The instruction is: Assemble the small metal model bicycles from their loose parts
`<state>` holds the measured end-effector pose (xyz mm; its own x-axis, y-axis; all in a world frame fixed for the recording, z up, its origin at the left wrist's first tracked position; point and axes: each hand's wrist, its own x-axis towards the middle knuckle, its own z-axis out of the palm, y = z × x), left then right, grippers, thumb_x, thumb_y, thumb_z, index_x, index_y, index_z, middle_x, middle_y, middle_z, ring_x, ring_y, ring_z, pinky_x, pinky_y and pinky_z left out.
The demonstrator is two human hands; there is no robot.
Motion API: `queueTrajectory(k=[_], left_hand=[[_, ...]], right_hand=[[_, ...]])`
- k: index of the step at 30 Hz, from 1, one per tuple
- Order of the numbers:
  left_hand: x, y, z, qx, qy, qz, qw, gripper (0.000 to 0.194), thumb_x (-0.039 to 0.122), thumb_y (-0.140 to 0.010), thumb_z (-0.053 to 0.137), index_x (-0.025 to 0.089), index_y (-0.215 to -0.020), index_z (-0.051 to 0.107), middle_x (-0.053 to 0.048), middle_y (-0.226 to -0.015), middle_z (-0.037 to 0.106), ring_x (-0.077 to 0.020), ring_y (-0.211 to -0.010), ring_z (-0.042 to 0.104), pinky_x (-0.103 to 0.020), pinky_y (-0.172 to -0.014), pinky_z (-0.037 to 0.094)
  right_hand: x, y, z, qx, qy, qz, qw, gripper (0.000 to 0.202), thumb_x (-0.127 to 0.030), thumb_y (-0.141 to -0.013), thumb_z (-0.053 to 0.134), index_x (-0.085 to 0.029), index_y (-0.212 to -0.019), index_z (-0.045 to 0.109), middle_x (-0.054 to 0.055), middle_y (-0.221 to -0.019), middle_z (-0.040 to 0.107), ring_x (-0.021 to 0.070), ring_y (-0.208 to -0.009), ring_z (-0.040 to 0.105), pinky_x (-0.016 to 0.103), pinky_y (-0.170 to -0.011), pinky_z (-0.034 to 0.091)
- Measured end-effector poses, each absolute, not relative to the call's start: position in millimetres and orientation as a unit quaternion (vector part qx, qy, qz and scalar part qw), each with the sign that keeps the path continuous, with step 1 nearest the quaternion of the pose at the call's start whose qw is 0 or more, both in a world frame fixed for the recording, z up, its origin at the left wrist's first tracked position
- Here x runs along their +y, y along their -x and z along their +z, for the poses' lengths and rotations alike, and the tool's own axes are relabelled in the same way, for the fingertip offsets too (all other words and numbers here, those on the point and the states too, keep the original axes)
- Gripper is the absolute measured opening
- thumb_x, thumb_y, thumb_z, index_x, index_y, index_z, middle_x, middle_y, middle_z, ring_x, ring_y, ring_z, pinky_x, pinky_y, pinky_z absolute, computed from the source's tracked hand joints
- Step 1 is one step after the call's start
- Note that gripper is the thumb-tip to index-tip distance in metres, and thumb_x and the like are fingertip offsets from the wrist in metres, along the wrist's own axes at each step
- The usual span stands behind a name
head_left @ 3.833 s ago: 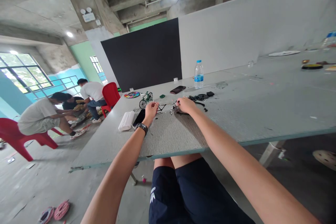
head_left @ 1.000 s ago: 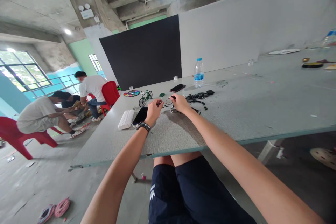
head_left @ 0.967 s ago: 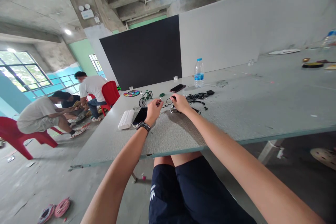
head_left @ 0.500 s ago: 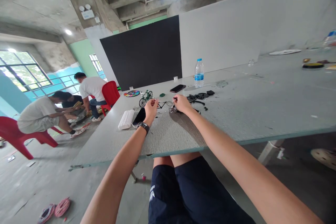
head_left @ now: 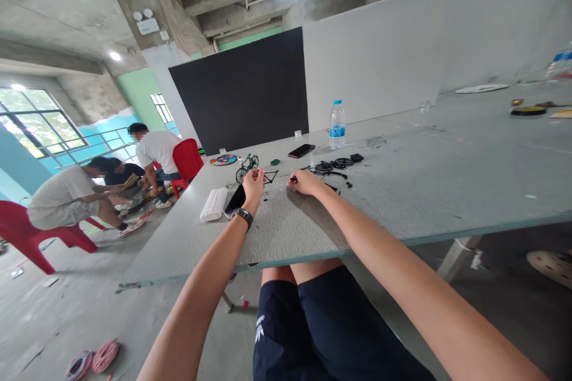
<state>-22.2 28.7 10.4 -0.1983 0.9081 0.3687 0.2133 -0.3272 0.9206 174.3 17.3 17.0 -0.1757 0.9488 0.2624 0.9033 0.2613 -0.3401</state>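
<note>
My left hand [head_left: 254, 183] is closed in a pinch on a small black model bicycle frame [head_left: 271, 177], held up off the table with its thin tubes pointing right. Just to its right, my right hand [head_left: 304, 181] is low over the tabletop with its fingertips pressed together. A tiny dark bit shows at those fingertips, too small to name. Behind my left hand stands a green miniature bicycle [head_left: 247, 168] on its wheels. Black loop-shaped parts [head_left: 344, 163] and short black pieces [head_left: 338, 174] lie to the right of my right hand.
Near my left wrist lie a white box-like device [head_left: 214, 205] and a dark phone [head_left: 235, 199]. Farther back are another phone [head_left: 301, 150], a water bottle [head_left: 337, 125], a small green piece [head_left: 274, 162] and a colourful disc [head_left: 223, 159]. People [head_left: 67, 187] sit at far left.
My right hand has lowered slightly toward the tabletop, and a ring-shaped part seen beside it is now out of sight. My left hand still holds the frame, shifted slightly left.
</note>
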Motion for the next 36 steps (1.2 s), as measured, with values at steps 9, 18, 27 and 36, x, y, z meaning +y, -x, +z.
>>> queueTrajectory(k=[9,18,27,36], left_hand=[[33.2,28.6,12.1,0.505,-0.497,0.648,0.28,0.026,0.042,-0.092,0.057,0.016,-0.092,0.061,-0.006,-0.087,0.068,-0.014,-0.07,0.066,-0.024,-0.063,0.048],[36.0,27.3,10.6,0.493,-0.487,0.662,0.287,0.025,0.041,-0.093,0.057,0.016,-0.09,0.06,-0.004,-0.082,0.067,-0.0135,-0.066,0.065,-0.023,-0.06,0.045],[33.2,27.5,13.2,0.481,-0.475,0.681,0.281,0.023,0.039,-0.092,0.058,0.016,-0.088,0.06,-0.005,-0.081,0.067,-0.0144,-0.067,0.065,-0.025,-0.062,0.047],[34.3,26.5,12.6,0.488,-0.476,0.674,0.286,0.024,0.04,-0.092,0.058,0.017,-0.087,0.059,-0.003,-0.079,0.066,-0.014,-0.066,0.064,-0.024,-0.06,0.046]], right_hand=[[17.3,-172.9,18.6,-0.775,0.57,0.069,0.265,0.016,-0.026,-0.095,0.057,-0.019,-0.104,0.069,0.009,-0.098,0.076,0.0189,-0.086,0.069,0.025,-0.07,0.045],[10.1,-165.9,20.7,-0.788,0.553,0.014,0.27,0.02,-0.022,-0.094,0.056,-0.016,-0.108,0.069,0.015,-0.112,0.07,0.022,-0.091,0.066,0.029,-0.077,0.045],[-10.6,-107.3,20.3,-0.868,0.478,-0.045,0.128,0.039,-0.035,-0.1,0.046,-0.023,-0.132,0.062,0.017,-0.123,0.062,0.0274,-0.096,0.068,0.034,-0.08,0.046],[-6.1,-125.5,23.1,-0.847,0.51,-0.023,0.148,0.029,-0.039,-0.095,0.058,-0.02,-0.114,0.07,0.015,-0.117,0.065,0.0288,-0.1,0.066,0.032,-0.078,0.046]])
